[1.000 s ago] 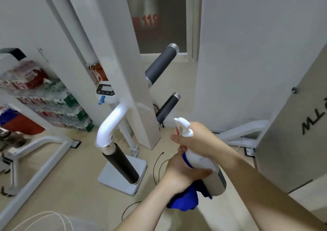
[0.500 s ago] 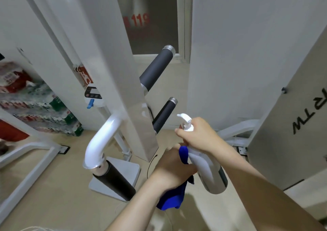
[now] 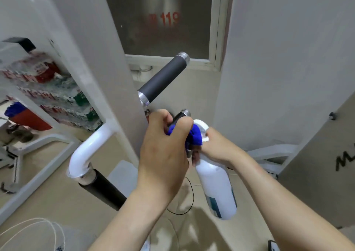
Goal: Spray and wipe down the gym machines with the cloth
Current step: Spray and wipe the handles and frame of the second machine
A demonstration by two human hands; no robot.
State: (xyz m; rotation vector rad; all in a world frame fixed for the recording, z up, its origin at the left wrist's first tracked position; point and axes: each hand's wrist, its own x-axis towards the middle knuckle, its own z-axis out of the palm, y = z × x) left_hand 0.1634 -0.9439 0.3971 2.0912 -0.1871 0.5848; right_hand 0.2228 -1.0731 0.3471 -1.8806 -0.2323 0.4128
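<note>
while the window (image 3: 163,39) reads "119", the spray bottle (image 3: 215,179) label (image 3: 212,202) is unreadable.

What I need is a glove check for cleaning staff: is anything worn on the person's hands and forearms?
No gloves: the left hand and right hand are bare. The left forearm and right forearm are uncovered down to the frame's edge, with no sleeve in view. No watch, ring or wristband shows on either.

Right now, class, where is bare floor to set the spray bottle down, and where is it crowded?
Free: floor between the white frame and the base plate. Crowded: lower handle, where left hand, cloth, right hand and spray bottle meet.
</note>
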